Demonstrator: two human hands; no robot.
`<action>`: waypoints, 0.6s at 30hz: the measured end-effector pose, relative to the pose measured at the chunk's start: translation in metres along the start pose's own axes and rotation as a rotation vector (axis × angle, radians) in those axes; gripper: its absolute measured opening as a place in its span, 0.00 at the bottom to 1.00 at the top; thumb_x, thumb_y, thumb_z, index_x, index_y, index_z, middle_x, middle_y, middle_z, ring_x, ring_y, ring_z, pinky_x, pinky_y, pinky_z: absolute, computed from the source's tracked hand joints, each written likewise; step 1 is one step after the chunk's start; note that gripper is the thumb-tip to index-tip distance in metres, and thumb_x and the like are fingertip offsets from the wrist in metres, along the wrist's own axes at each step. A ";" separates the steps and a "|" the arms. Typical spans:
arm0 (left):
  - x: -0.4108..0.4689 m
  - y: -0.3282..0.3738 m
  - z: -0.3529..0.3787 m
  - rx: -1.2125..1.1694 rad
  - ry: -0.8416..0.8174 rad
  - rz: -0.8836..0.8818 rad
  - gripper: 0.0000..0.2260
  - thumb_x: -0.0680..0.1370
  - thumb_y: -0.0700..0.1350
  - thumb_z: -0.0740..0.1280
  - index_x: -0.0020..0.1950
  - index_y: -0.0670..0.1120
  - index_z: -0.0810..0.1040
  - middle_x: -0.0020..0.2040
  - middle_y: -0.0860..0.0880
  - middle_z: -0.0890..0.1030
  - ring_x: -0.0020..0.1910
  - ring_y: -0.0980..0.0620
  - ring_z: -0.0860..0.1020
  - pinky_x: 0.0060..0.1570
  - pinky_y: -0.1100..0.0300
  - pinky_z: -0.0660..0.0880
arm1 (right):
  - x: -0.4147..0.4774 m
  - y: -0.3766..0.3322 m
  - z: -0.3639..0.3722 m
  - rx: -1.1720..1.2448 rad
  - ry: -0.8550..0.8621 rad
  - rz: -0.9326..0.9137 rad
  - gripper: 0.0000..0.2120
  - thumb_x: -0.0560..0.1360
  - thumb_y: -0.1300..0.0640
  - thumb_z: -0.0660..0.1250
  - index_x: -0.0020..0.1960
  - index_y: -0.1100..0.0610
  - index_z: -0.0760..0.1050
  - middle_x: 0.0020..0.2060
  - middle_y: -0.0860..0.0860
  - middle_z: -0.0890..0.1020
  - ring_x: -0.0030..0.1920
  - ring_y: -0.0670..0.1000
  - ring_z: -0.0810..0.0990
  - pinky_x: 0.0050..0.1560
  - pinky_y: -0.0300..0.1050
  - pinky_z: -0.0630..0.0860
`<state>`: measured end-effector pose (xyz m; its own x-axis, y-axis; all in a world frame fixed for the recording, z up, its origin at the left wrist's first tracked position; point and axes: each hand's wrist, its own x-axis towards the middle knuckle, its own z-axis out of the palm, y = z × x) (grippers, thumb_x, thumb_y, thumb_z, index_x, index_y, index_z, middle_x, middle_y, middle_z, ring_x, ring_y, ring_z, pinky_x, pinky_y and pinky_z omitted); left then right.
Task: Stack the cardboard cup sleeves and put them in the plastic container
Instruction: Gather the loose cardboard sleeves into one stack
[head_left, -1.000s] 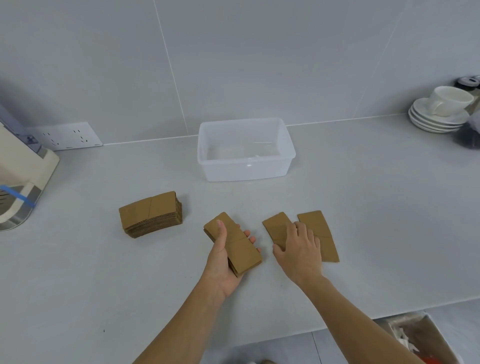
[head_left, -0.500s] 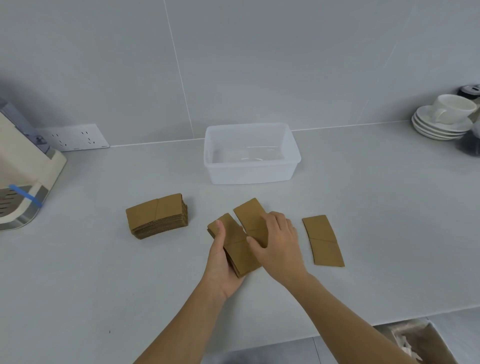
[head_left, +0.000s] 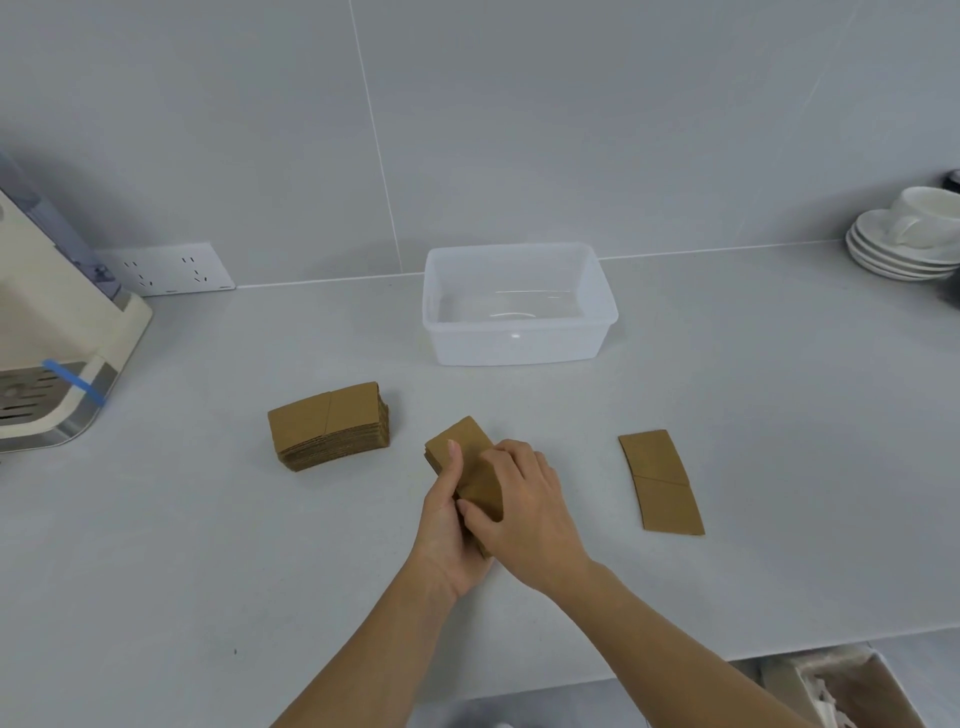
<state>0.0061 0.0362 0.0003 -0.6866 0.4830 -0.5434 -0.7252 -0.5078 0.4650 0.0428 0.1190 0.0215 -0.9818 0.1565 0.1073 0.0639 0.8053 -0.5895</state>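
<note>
My left hand (head_left: 451, 525) cups the small stack (head_left: 470, 457), fingers curled round it; right hand (head_left: 524, 512) presses 1 sleeve on top. I'd square the edges; tub (head_left: 519, 345) waits empty

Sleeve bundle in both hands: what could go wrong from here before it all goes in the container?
1. The held bundle looks fanned, pinched between the left hand and right hand; loosening the grip could let sleeves slip apart.
2. One single sleeve lies apart on the counter and could be forgotten.
3. The tall stack stands untouched; lifted carelessly, it may spill before reaching the empty plastic container.
</note>
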 end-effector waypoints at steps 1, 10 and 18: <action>0.000 0.000 0.000 -0.003 0.000 0.000 0.27 0.67 0.61 0.68 0.59 0.45 0.78 0.55 0.43 0.82 0.57 0.43 0.79 0.55 0.47 0.75 | 0.000 0.000 0.000 -0.001 0.002 0.004 0.28 0.66 0.42 0.52 0.58 0.58 0.72 0.59 0.53 0.74 0.57 0.53 0.72 0.59 0.48 0.71; 0.004 -0.007 0.001 0.047 -0.022 -0.015 0.15 0.70 0.49 0.69 0.53 0.44 0.80 0.47 0.45 0.84 0.52 0.46 0.81 0.54 0.51 0.75 | -0.003 0.009 -0.001 -0.010 0.004 0.002 0.26 0.67 0.45 0.52 0.56 0.59 0.74 0.56 0.54 0.76 0.55 0.53 0.73 0.58 0.47 0.71; 0.007 -0.011 0.008 0.079 -0.011 -0.028 0.11 0.77 0.49 0.63 0.50 0.44 0.81 0.42 0.45 0.85 0.42 0.48 0.84 0.44 0.54 0.77 | 0.002 0.026 -0.016 0.027 -0.170 -0.036 0.22 0.72 0.48 0.62 0.63 0.56 0.70 0.61 0.51 0.71 0.61 0.50 0.68 0.65 0.43 0.64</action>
<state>0.0087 0.0511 -0.0034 -0.6662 0.5043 -0.5493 -0.7456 -0.4367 0.5034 0.0458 0.1495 0.0195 -0.9996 0.0274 -0.0070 0.0260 0.7927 -0.6091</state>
